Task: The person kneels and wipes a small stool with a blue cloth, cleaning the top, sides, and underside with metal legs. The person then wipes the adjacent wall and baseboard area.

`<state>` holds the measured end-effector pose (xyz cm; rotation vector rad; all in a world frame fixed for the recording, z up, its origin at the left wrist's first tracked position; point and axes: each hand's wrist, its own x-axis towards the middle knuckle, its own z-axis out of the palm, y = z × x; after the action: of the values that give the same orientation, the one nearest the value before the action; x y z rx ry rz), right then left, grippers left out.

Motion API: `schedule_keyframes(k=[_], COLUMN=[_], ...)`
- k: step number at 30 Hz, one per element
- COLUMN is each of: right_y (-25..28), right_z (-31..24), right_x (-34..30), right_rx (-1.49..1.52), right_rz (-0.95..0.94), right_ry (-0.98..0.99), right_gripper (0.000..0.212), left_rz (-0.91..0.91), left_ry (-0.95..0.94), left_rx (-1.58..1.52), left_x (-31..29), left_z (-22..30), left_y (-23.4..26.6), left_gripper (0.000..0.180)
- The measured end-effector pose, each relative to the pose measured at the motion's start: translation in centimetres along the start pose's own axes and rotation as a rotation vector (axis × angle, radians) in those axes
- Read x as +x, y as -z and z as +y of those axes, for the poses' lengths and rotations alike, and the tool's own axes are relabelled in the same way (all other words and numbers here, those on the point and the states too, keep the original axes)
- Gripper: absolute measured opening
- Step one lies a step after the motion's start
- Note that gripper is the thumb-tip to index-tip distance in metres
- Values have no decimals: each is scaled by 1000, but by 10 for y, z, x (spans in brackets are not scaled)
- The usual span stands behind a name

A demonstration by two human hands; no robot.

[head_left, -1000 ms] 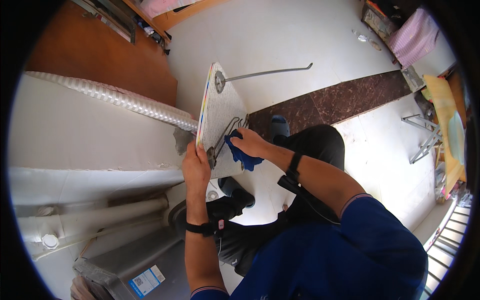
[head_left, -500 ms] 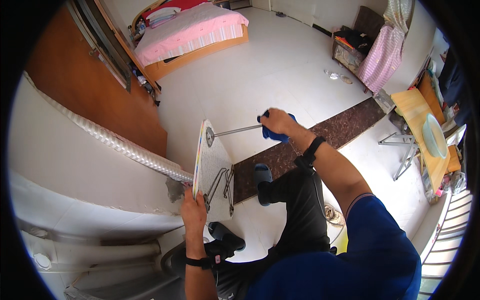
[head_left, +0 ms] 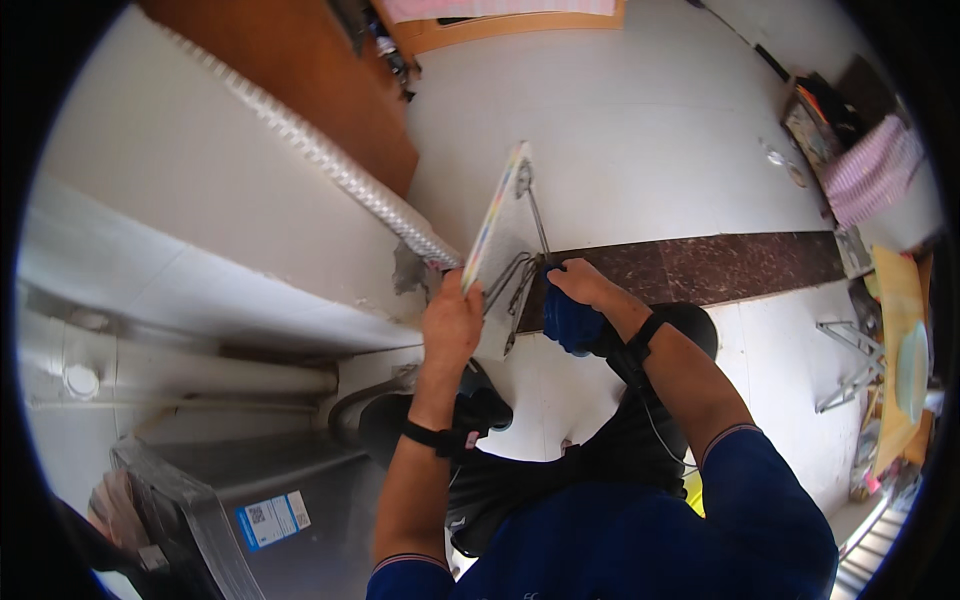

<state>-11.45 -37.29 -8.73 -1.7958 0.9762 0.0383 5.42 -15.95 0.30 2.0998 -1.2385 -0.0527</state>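
Observation:
A thin board with a whitish underside and a colourful edge stands tilted on end before me; it looks like a small folding table. My left hand is closed round its near edge. Several metal legs are hinged to its underside, and one leg runs from the top bracket toward my right hand. That hand is closed on a dark blue cloth, its fingertips at the end of this leg. Whether the cloth wraps the metal is hidden.
A low wall with a ribbed white trim runs along the left, a brown door behind it. A dark stone strip crosses the floor. At lower left is a grey plastic-covered box; at right, a wooden table with a pale basin.
The view has tipped down and leftward. My right hand has come down and closer to the board with the cloth, and the leg has swung inward with it. My left hand still grips the edge.

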Motion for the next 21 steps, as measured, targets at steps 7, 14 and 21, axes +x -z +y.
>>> schedule_keyframes(k=[7, 14, 21], right_y=[-47, -21, -17], right_z=[-57, -14, 39], right_x=[2, -45, -94], right_rx=[-99, 284, 766], right_rz=[-155, -273, -392], right_ry=[147, -45, -129], right_gripper=[52, 36, 28], left_rz=[-93, -173, 14], left_ry=[118, 205, 103], left_rx=[-70, -76, -152], left_x=[-2, 2, 28], left_z=[23, 15, -39], left_y=[6, 11, 22], left_gripper=[34, 39, 31])
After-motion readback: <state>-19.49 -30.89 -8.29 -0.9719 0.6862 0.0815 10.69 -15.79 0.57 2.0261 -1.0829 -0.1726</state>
